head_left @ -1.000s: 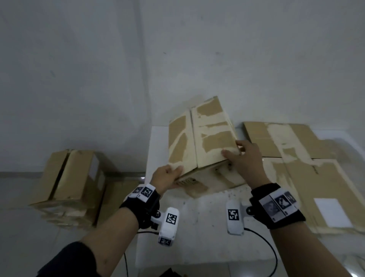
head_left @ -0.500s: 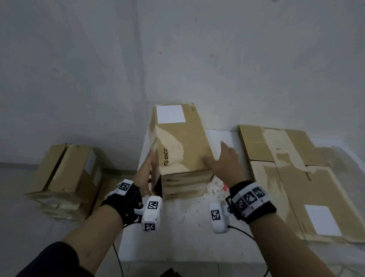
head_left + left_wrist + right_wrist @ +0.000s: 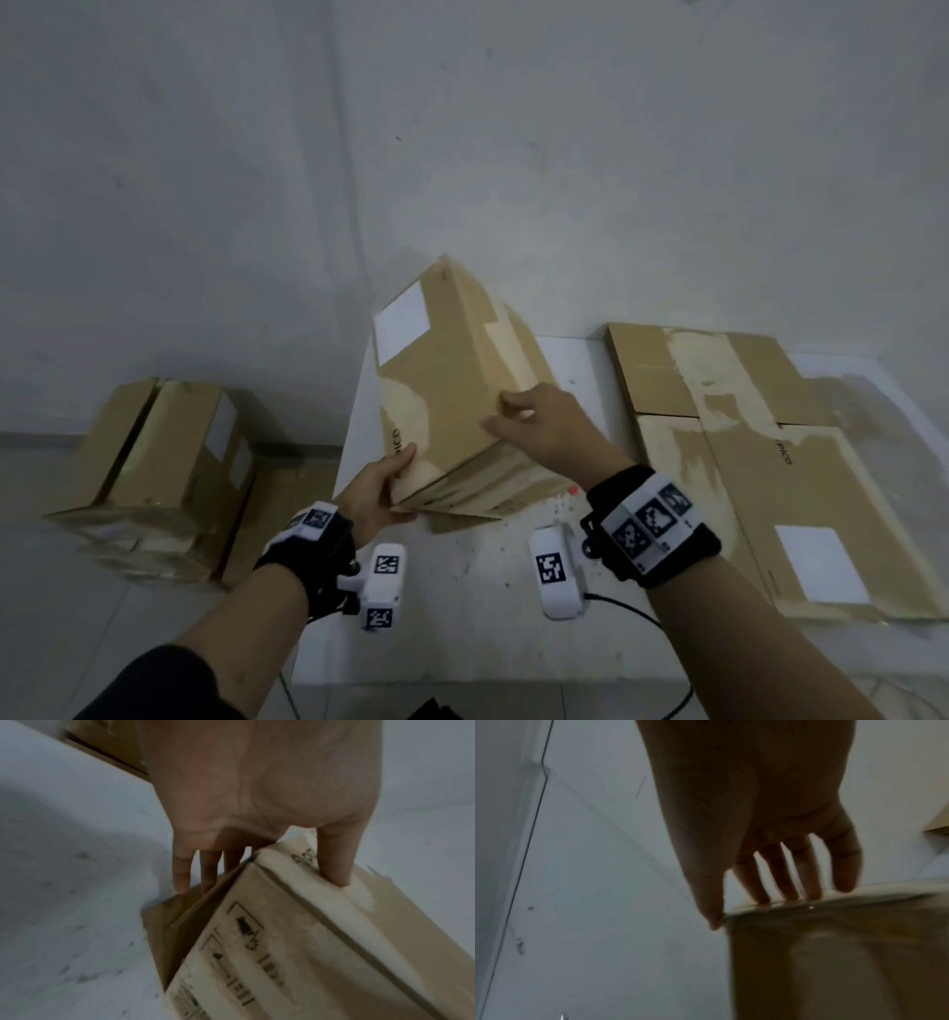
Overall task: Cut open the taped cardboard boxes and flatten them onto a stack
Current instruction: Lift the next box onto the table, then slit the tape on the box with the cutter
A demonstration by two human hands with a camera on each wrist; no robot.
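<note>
On the white speckled surface my left hand grips the near corner of the brown cardboard box, thumb on top and fingers under a flap, tilting it; I judge this exposes a taped seam. My right hand presses its top with loosely spread fingers. Flattened brown cardboard sheets lie stacked rightward; more brown boxes sit on the floor by the grey wall.

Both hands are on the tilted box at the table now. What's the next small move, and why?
Probably lower the box flat onto the table. It stands tipped on one edge, the left hand gripping its near corner and the right hand spread on its upper right edge, so no seam can be cut yet.
</note>
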